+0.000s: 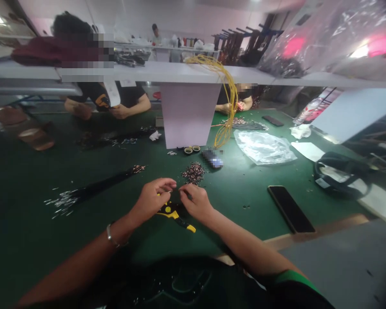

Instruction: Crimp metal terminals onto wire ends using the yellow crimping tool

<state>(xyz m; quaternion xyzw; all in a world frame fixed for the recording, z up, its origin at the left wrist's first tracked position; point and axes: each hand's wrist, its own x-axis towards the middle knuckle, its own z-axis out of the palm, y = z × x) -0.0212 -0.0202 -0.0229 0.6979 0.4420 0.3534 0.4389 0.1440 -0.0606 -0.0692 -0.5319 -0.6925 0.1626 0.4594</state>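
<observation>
My left hand [154, 197] is held above the green table [231, 193], its thumb and fingers curled together around something too small to name. Close beside it on the right, my right hand [196, 201] has its fingertips pinched, and what they hold cannot be made out. Beneath both hands lies a yellow and black hand tool [173, 213], partly covered by them. Just beyond my fingers is a pile of small copper-coloured and dark pieces [194, 172]. To the left rests a long bundle of black wires [106, 184] with bare metal-like ends.
A large phone [291, 209] lies at the right, near a black headset-like object [339, 174]. Beyond are a clear plastic bag [265, 147], tape rolls [192, 149] and hanging yellow cable [233, 96]. A white shelf [141, 74] crosses above; people sit behind it.
</observation>
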